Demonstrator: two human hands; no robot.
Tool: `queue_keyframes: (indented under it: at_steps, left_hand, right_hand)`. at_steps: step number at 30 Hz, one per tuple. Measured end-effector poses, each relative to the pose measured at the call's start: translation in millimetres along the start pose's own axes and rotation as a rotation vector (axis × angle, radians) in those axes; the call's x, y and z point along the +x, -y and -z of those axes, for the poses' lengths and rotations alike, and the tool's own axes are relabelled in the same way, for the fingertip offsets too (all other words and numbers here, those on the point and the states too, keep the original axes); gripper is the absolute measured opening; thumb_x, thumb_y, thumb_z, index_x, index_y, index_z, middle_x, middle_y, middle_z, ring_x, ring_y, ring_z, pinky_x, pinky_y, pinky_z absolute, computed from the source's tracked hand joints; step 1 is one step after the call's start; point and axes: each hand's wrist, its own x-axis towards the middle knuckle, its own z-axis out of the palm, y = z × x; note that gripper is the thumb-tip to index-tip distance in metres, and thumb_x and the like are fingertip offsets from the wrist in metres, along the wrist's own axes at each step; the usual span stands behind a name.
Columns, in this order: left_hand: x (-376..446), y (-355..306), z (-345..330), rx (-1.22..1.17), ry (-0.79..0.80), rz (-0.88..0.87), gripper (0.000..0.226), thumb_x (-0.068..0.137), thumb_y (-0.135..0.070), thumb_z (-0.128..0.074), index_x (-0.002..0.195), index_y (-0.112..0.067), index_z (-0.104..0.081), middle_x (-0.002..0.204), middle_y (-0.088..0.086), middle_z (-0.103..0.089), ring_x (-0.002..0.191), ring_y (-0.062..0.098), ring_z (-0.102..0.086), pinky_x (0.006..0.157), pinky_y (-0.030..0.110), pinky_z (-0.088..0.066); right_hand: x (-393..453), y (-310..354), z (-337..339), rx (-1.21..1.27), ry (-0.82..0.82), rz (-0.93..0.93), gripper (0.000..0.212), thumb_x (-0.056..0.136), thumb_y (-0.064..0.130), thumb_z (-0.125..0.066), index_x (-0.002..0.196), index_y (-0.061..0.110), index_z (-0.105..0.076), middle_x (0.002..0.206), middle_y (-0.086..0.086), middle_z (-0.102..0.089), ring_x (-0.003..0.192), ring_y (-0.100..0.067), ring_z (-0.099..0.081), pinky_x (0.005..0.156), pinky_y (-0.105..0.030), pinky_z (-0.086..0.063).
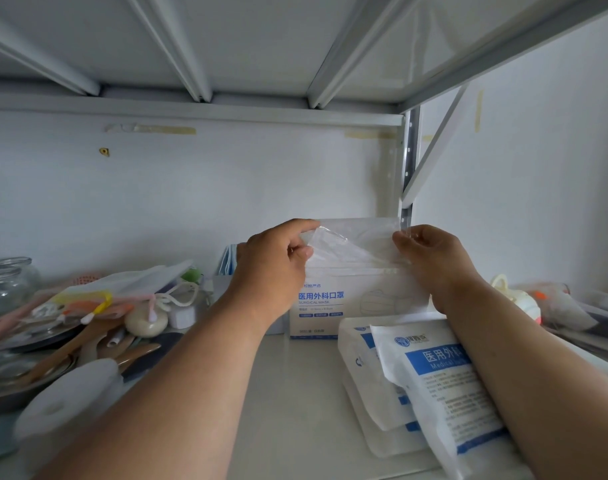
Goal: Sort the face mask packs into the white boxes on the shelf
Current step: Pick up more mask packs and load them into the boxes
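I hold a clear face mask pack over the open white surgical-mask box at the back of the shelf, left hand and right hand each pinching a top corner with the fingers. It looks mid-insertion; next, I judge, lower it straight in. More mask packs wait under my right forearm. Jars and utensil clutter crowd the left.

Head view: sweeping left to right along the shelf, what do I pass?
Glass jars → clutter pile → blue masks → left hand → clear mask pack over the white box → right hand → yellow-white toy.
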Motion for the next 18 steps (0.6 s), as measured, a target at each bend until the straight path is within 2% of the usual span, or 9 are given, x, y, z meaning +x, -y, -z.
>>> queue_keyframes:
  at_steps: [2,3,5,7,11,13,15,16,18]
  left_hand:
    - [0.9,2.6,-0.7,-0.064,-0.016,-0.014,0.026,0.101,-0.008,-0.069,0.112,-0.03,-0.075,0.08,-0.015,-0.068,0.077,0.004,-0.062,0.078,0.016,-0.048]
    - [1.1,2.5,-0.6,-0.079,-0.033,-0.011,0.023,0.1,-0.007,-0.07,0.103,-0.029,-0.074,0.08,-0.013,-0.069,0.075,0.005,-0.062,0.073,0.016,-0.048]
    - [1.9,1.8,-1.1,-0.109,-0.073,0.016,0.022,0.098,-0.007,-0.072,0.091,-0.028,-0.072,0.079,-0.011,-0.07,0.068,0.004,-0.06,0.07,0.022,-0.052]
    - [3.2,2.2,-2.0,-0.134,-0.111,0.06,0.025,0.098,-0.009,-0.073,0.085,-0.031,-0.07,0.079,-0.01,-0.071,0.067,0.003,-0.061,0.069,0.022,-0.052]
    - [2.8,1.8,-4.4,-0.115,-0.134,0.103,0.023,0.1,-0.012,-0.07,0.084,-0.027,-0.064,0.073,-0.011,-0.072,0.068,0.009,-0.064,0.064,0.015,-0.046]
    - [1.9,0.3,-5.6,-0.086,-0.139,0.115,0.016,0.101,-0.012,-0.068,0.088,-0.021,-0.064,0.069,-0.01,-0.069,0.073,0.016,-0.066,0.063,0.012,-0.043]
    - [1.0,-1.7,-5.8,-0.075,-0.138,0.132,0.011,0.102,-0.013,-0.066,0.092,-0.017,-0.062,0.07,-0.008,-0.069,0.074,0.014,-0.066,0.061,0.009,-0.04]
    - [0.9,-2.5,-5.7,-0.073,-0.135,0.138,0.01,0.103,-0.014,-0.065,0.094,-0.016,-0.061,0.07,-0.008,-0.07,0.071,0.008,-0.064,0.06,0.008,-0.04]
    - [0.1,-3.6,-5.9,-0.06,-0.115,0.147,0.009,0.105,-0.018,-0.063,0.097,-0.017,-0.058,0.071,-0.01,-0.068,0.066,0.004,-0.061,0.056,0.008,-0.039]
  right_hand:
    - [0.3,-0.1,0.4,0.016,0.002,-0.009,0.021,0.105,0.038,-0.075,0.098,0.018,-0.079,0.091,-0.002,-0.077,0.078,-0.024,-0.069,0.076,-0.039,-0.055]
    - [0.1,0.2,0.6,0.037,0.003,-0.019,0.024,0.105,0.039,-0.076,0.098,0.016,-0.079,0.091,-0.003,-0.076,0.078,-0.025,-0.068,0.075,-0.039,-0.054]
    - [0.8,0.4,1.1,0.087,-0.002,-0.044,0.026,0.104,0.04,-0.077,0.098,0.014,-0.079,0.09,-0.004,-0.073,0.077,-0.025,-0.065,0.075,-0.04,-0.053]
    - [2.0,0.6,1.6,0.133,-0.008,-0.058,0.024,0.102,0.04,-0.078,0.096,0.017,-0.078,0.09,-0.005,-0.072,0.079,-0.025,-0.064,0.076,-0.04,-0.052]
    - [-0.1,3.1,1.9,0.202,0.007,-0.05,0.028,0.098,0.047,-0.08,0.11,0.022,-0.077,0.103,-0.004,-0.073,0.08,-0.021,-0.064,0.075,-0.036,-0.052]
    - [-2.4,5.4,2.0,0.228,0.01,-0.063,0.044,0.081,0.064,-0.081,0.109,0.032,-0.074,0.109,-0.003,-0.073,0.084,-0.021,-0.065,0.077,-0.04,-0.053]
    - [-4.7,7.1,2.9,0.236,0.018,-0.065,0.055,0.067,0.076,-0.077,0.106,0.037,-0.071,0.108,-0.003,-0.071,0.085,-0.023,-0.065,0.077,-0.045,-0.052]
    - [-4.9,6.5,3.6,0.236,0.02,-0.059,0.055,0.068,0.078,-0.077,0.105,0.038,-0.069,0.107,-0.003,-0.071,0.086,-0.023,-0.065,0.076,-0.046,-0.052]
    - [-5.7,5.5,4.4,0.235,0.023,-0.018,0.046,0.083,0.073,-0.078,0.107,0.036,-0.067,0.106,0.0,-0.075,0.085,-0.024,-0.069,0.074,-0.043,-0.054]
